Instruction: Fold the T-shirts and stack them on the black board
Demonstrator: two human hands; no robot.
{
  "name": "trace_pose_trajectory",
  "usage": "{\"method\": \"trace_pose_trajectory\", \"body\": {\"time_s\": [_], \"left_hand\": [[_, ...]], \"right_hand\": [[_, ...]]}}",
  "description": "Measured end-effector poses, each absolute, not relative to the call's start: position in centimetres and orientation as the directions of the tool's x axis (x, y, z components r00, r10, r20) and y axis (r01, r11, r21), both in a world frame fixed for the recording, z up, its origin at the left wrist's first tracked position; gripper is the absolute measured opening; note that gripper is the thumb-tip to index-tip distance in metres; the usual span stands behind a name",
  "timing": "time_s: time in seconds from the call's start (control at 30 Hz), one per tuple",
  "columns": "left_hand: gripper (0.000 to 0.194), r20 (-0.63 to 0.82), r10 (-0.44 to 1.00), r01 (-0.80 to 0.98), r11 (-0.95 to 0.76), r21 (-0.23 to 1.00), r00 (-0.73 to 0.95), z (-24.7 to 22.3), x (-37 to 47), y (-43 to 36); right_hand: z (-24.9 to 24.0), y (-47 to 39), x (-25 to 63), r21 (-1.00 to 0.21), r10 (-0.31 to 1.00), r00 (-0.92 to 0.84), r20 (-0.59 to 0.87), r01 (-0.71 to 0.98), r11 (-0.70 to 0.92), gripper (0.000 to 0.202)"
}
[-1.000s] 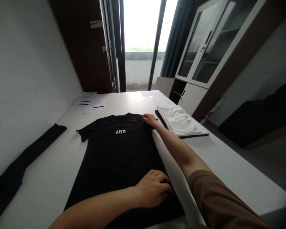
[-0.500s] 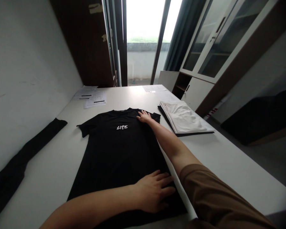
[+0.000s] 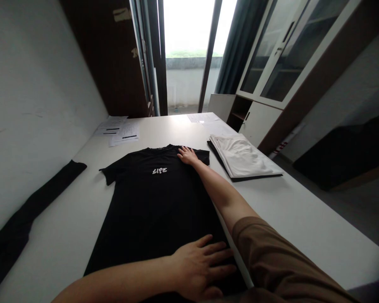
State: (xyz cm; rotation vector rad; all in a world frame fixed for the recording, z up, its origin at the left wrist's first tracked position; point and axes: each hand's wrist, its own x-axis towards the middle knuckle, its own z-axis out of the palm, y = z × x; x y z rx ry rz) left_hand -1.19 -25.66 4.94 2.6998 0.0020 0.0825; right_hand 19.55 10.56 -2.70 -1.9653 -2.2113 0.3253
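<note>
A black T-shirt (image 3: 151, 210) with small white lettering on it lies spread flat on the white table, its collar toward the window. My left hand (image 3: 198, 265) rests flat on the lower part of the shirt near its right edge, fingers spread. Reaching farther, my right hand (image 3: 187, 155) lies with open fingers on the shirt's shoulder beside the right sleeve. Neither hand grips the cloth. My left forearm covers part of the shirt's bottom end.
Folded white cloth (image 3: 240, 155) lies on a dark layer at the right of the table (image 3: 290, 219). Another black garment (image 3: 34, 206) runs along the left wall. Printed papers (image 3: 124, 132) lie at the far left. Cabinets (image 3: 262, 122) stand beyond the right edge.
My right hand has shifted slightly left along the shoulder, and the right sleeve lies flatter. My left hand has slid a little nearer to me, fingers more spread. The camera view has shifted slightly.
</note>
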Motion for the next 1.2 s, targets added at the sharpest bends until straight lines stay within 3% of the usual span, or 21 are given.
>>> {"method": "trace_pose_trajectory", "body": {"time_s": [0.2, 0.3, 0.4, 0.5, 0.63, 0.73, 0.9, 1.07, 1.2], "left_hand": [[0.066, 0.064, 0.013, -0.017, -0.893, 0.450, 0.998, 4.7, -1.0, -25.7], [0.065, 0.062, 0.020, -0.010, -0.892, 0.453, 0.998, 4.8, -1.0, -25.7], [0.065, 0.072, 0.016, -0.019, -0.889, 0.457, 0.997, 4.8, -1.0, -25.8], [0.065, 0.071, 0.017, -0.018, -0.890, 0.455, 0.997, 4.7, -0.9, -25.9], [0.064, 0.074, 0.047, 0.010, -0.902, 0.431, 0.996, 4.2, -0.9, -25.8], [0.065, 0.081, 0.169, 0.126, -0.916, 0.380, 0.982, 3.7, -1.1, -24.4], [0.061, 0.108, 0.522, 0.488, -0.841, 0.234, 0.846, 3.5, -4.3, -17.8], [0.052, 0.207, 0.834, 0.834, -0.540, 0.115, 0.511, 2.8, -11.7, -6.5], [0.052, 0.211, 0.923, 0.939, -0.340, 0.051, 0.323, 1.1, -18.3, 1.0]], "right_hand": [[-2.0, 9.3, 19.7, -0.356, 0.988, -0.144, 0.061, 0.921, 0.156, 0.058], [-2.1, 7.9, 20.2, -0.346, 0.987, -0.113, 0.118, 0.927, 0.148, 0.059], [-2.7, 6.4, 21.5, -0.321, 0.990, -0.119, 0.079, 0.937, 0.138, 0.062], [-3.4, 5.2, 23.6, -0.294, 0.998, -0.054, 0.021, 0.954, 0.058, 0.069], [-3.7, 4.3, 25.4, -0.283, 0.987, 0.156, 0.036, 0.949, -0.140, 0.077], [-3.5, 3.7, 25.4, -0.270, 0.968, 0.242, 0.062, 0.938, -0.217, 0.076], [-2.4, 2.3, 25.1, -0.201, 0.960, 0.188, 0.209, 0.969, -0.146, 0.056], [-1.2, 1.0, 26.4, -0.230, 0.896, 0.325, 0.303, 0.937, -0.262, 0.046], [-1.0, 0.8, 26.8, -0.225, 0.887, 0.373, 0.272, 0.921, -0.318, 0.046]]}}
